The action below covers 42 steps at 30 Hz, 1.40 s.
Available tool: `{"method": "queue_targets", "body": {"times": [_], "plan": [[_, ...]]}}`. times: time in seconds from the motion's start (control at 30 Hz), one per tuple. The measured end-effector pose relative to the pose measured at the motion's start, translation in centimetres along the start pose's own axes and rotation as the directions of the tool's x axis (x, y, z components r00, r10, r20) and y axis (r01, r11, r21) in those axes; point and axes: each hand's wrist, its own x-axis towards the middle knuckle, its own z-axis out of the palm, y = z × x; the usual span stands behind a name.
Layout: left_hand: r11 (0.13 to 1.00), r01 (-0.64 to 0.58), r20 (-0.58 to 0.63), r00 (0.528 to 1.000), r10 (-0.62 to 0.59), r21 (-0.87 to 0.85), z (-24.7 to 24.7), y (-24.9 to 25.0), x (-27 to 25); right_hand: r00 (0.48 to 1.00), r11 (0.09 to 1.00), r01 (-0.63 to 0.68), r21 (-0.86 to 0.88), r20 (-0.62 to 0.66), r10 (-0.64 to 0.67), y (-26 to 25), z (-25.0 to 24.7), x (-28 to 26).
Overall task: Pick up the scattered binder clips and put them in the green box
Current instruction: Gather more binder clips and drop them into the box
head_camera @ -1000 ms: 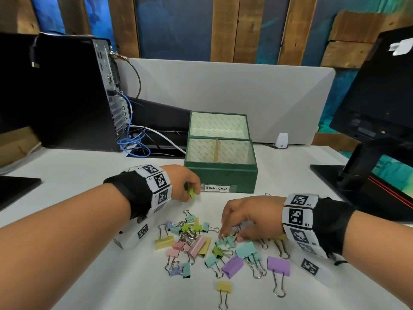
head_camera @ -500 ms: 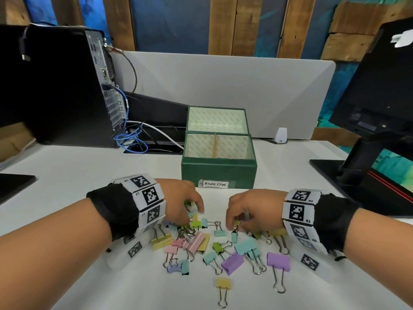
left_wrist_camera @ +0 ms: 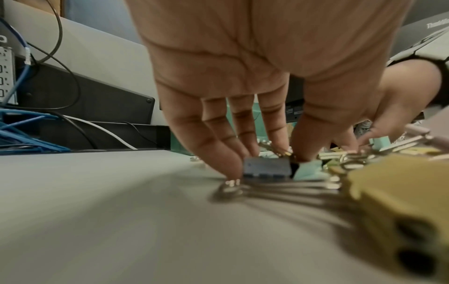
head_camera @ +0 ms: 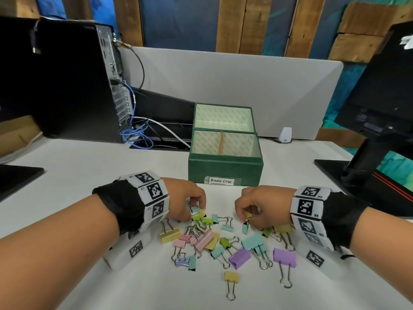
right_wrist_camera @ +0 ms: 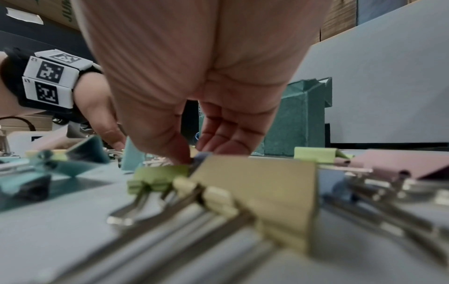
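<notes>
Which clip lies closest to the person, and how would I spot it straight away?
Start at the green box and come straight toward the person, past the heap of clips. The small yellow clip lies alone at the near edge, silver handles pointing toward the person, touching no other clip.

Setting: office desk. Evidence — black desktop tower with rear ports and blue network cable at far left, monitor on stand at right, grey desk divider panel behind. White desk carries stationery — pastel binder clips, a labelled green box.
</notes>
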Motion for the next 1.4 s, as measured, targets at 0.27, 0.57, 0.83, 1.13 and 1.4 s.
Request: {"method": "queue_targets", "body": {"times": [0.27, 0.57, 0.83, 1.13, 1.4], "plan": [[0.998, -0.011, -0.020, 1.000, 0.013, 0.062, 0.0, 0.0, 0.2, 0.998, 1.000, -0.027, -0.002, -0.049, 0.027, 0.5, -0.1, 0.1], [1.000, -0.003, -0.068, 0.998, 0.004, 0.017, 0.0, -0.2, 0.3, 0.987, 0.997, -0.023, 0.077, -0.156, 0.035, 1.2, -1.6, 0.4], [0.991, -0.013, -0.031, 0.999, 0.009, -0.134, 0.0, 0.0, -0.6, 0.724, 0.945, -0.119, 0.303, -0.625, 0.292, 2.7, -8.5, 2.7], [0.998, -0.015, 0.013, 1.000, 0.016, -0.056, -0.2, 0.0, -0.3, 0.755, 0.926, -0.174, 0.336, -0.559, 0.344, 4.0, -6.7, 4.5], [0.996, -0.001, -0.017, 1.000, 0.000, -0.085, 0.0, -0.2, -0.2, 0.948, 0.990, -0.094, 0.103, -0.293, 0.121, 1.9, -2.6, -0.2]]}}
